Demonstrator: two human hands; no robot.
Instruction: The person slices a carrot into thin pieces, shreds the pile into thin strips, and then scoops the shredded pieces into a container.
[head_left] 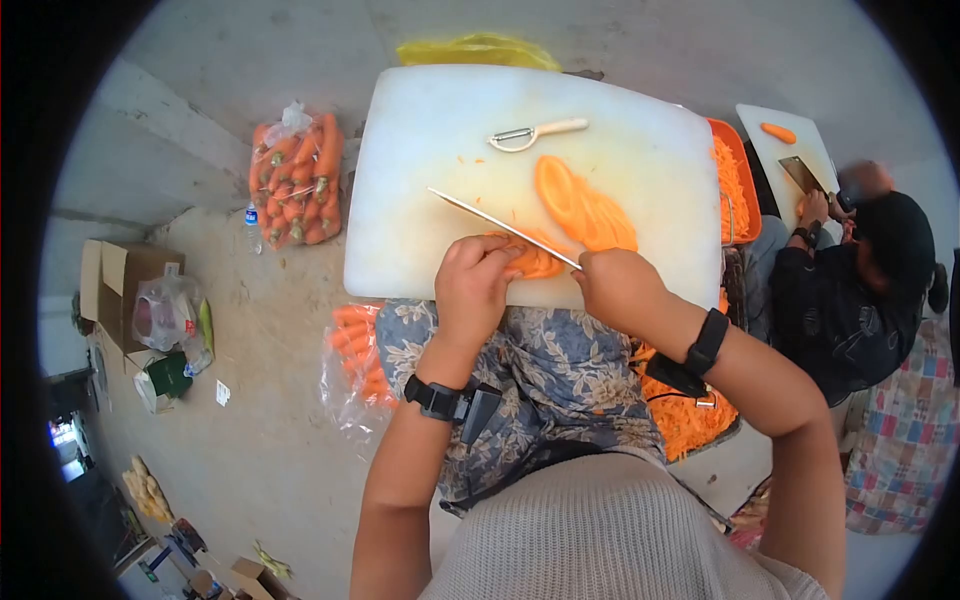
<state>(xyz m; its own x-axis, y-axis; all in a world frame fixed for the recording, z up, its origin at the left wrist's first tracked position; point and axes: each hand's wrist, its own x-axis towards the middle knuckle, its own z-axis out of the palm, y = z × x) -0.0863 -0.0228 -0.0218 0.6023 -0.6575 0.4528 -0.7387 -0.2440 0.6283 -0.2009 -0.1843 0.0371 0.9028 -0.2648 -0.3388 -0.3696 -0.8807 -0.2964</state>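
On the white cutting board (pixel 430 130), my right hand (pixel 622 288) grips a knife (pixel 500 225), its blade pointing to the upper left. My left hand (pixel 474 282) presses with bent fingers on a pile of carrot slices (pixel 535 262), close beside the blade. The knife's handle is hidden in my right fist. Above the blade lies a fanned row of thin carrot slices (pixel 590 208). A peeler (pixel 535 133) with a pale handle rests farther up the board. Small carrot scraps are scattered near the blade.
A bag of carrots (pixel 297 185) stands left of the board, with another bag of carrots (pixel 355 345) by my leg. Shredded carrot fills an orange basin (pixel 745 185) and a container (pixel 690 425) at right. A co-worker (pixel 850 270) cuts at another board (pixel 790 150).
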